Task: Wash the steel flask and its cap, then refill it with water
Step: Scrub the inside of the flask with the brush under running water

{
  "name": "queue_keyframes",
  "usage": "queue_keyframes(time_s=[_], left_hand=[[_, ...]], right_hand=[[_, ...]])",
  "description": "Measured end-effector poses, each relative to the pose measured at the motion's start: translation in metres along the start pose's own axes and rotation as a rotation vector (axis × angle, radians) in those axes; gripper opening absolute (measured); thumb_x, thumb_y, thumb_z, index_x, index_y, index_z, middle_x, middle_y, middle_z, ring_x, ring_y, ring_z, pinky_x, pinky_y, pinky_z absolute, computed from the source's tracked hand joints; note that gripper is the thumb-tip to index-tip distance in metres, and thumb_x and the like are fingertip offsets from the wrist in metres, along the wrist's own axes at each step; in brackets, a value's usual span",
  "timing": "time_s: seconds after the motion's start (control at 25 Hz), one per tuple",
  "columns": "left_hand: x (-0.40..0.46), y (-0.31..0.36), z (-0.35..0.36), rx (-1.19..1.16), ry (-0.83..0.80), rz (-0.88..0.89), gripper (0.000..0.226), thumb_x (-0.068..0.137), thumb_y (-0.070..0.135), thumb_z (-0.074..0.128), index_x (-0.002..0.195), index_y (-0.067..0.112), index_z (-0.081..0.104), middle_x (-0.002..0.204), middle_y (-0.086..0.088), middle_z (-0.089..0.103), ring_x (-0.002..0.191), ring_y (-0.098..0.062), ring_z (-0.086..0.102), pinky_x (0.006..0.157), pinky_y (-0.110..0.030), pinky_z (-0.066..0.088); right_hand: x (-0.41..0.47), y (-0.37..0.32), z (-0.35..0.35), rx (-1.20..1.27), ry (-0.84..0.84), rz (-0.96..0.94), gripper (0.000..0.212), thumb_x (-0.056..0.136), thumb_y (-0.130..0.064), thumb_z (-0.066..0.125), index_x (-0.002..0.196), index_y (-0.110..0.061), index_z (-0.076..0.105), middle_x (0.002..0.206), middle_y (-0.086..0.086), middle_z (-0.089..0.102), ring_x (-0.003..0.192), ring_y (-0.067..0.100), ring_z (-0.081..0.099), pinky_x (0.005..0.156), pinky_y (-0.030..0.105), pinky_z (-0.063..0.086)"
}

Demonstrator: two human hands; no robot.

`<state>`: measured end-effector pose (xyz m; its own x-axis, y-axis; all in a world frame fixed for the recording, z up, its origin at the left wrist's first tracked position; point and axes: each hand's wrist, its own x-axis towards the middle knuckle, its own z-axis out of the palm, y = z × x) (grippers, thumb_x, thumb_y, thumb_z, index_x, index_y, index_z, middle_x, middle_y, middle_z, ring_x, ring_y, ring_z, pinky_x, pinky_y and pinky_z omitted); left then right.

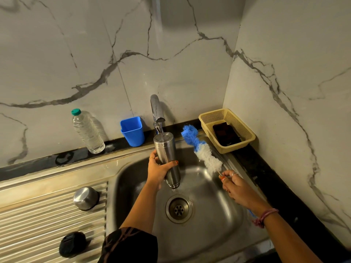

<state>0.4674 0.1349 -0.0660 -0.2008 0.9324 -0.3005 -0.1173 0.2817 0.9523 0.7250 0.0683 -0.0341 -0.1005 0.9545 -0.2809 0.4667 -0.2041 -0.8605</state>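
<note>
Head view only. Cylindrical brushed-steel flask (167, 158) held over stainless sink basin (218, 215), mouth end down toward round drain (179, 208), flat base up, right under chrome tap spout (156, 109). Thin water stream lands on upturned base, runs down outside; drips off lower mouth end. Long axis near vertical, top tipped slightly away twd wall.

L hand (158, 169) wraps flask mid-body: fingers behind, thumb across front, firm curl round barrel.

R hand (237, 186) off to flask's right, apart from it, pinching thin wire handle of blue-and-white fluffy bottle brush (199, 149) betw thumb & fingertips. Brush head points up & back-left, tip near tap base, not touching flask.

Key relation: flask mouth faces down, away from brush; brush lies alongside, roughly parallel. Prob. flask needs flipping mouth-up or tilting before brush can go in. R hand nearer brush work, L does the turning.

Rounded steel cap (86, 198) sits on ribbed drainboard (47, 215), left of basin, w/ black round stopper-like piece (73, 243) nearer camera. Refill not yet begun, by judgement.
</note>
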Motion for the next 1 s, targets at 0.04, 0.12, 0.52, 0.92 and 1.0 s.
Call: queue_keyframes(time_s=[0.04,0.12,0.52,0.92,1.0], left_hand=[[0.001,0.001,-0.001,0.002,0.001,-0.002,0.084,0.068,0.002,0.084,0.131,0.032,0.037,0.117,0.001,0.056,0.106,-0.02,0.059,0.094,-0.055,0.052],[0.004,0.002,-0.003,0.025,-0.001,0.0,0.084,0.067,0.001,0.084,0.13,0.031,0.037,0.12,0.0,0.055,0.11,-0.023,0.058,0.095,-0.056,0.052],[0.026,0.018,-0.004,0.206,-0.054,0.081,0.102,0.064,-0.017,0.076,0.143,0.023,0.024,0.131,-0.003,0.045,0.12,-0.021,0.045,0.098,-0.04,0.044],[0.052,0.025,-0.005,0.346,-0.177,0.059,0.13,0.057,-0.014,0.079,0.156,0.026,0.006,0.144,-0.006,0.044,0.135,-0.029,0.041,0.112,-0.058,0.035],[0.053,0.025,-0.006,0.345,-0.187,0.053,0.128,0.058,-0.015,0.079,0.156,0.027,0.006,0.143,-0.006,0.044,0.134,-0.029,0.04,0.111,-0.058,0.035]], right_hand=[[0.0,-0.001,0.001,0.014,0.0,-0.001,0.013,0.099,-0.025,0.043,0.099,-0.017,0.053,0.064,0.0,0.048,0.041,0.001,0.035,0.039,0.016,0.029],[0.0,-0.002,0.002,0.031,0.005,-0.001,0.014,0.099,-0.024,0.043,0.101,-0.015,0.053,0.062,-0.001,0.047,0.04,0.002,0.034,0.039,0.015,0.029],[0.013,-0.002,0.006,0.034,0.035,-0.006,0.012,0.099,-0.023,0.044,0.101,-0.017,0.054,0.057,-0.004,0.043,0.042,0.004,0.033,0.04,0.015,0.029],[0.026,0.001,0.007,0.016,0.053,0.008,0.01,0.099,-0.023,0.045,0.099,-0.019,0.054,0.056,-0.005,0.044,0.039,0.0,0.034,0.039,0.013,0.03],[0.028,0.002,0.006,0.017,0.055,0.014,0.01,0.099,-0.024,0.045,0.099,-0.02,0.054,0.055,-0.006,0.043,0.04,0.002,0.033,0.04,0.015,0.03]])
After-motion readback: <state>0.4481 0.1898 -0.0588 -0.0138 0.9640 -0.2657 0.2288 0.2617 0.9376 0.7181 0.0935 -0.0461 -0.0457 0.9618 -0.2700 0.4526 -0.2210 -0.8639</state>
